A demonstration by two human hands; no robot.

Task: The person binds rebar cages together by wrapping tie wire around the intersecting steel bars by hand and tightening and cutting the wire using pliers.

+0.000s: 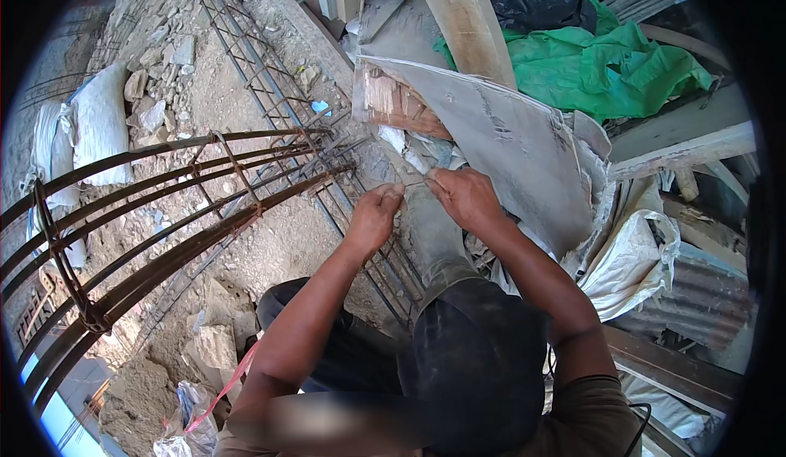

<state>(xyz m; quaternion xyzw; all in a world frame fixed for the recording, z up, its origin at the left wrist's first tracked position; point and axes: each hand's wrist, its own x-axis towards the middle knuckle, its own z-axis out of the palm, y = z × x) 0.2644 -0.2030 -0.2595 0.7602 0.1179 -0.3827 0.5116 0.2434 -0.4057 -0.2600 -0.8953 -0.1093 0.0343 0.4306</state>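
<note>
My left hand (375,214) is raised in the middle of the view, thumb and fingers pinched together. To its right my right hand (465,194) makes a similar pinch. A thin piece, seemingly wire (414,183), spans the short gap between the fingertips, and both hands appear to grip it. Below and left of them, a long steel rebar cage (264,82) lies on the rubble ground and passes under my left forearm. A second, bent bundle of rebar (184,202) with ties reaches in from the left, its ends near my left hand.
A torn plywood sheet (509,131) leans just right of my hands, with a green tarp (602,67) behind it. White sacks (101,122) stand at the left. Broken stone (215,340) lies near my knee. Corrugated metal (688,300), timber and a white sack (635,266) crowd the right.
</note>
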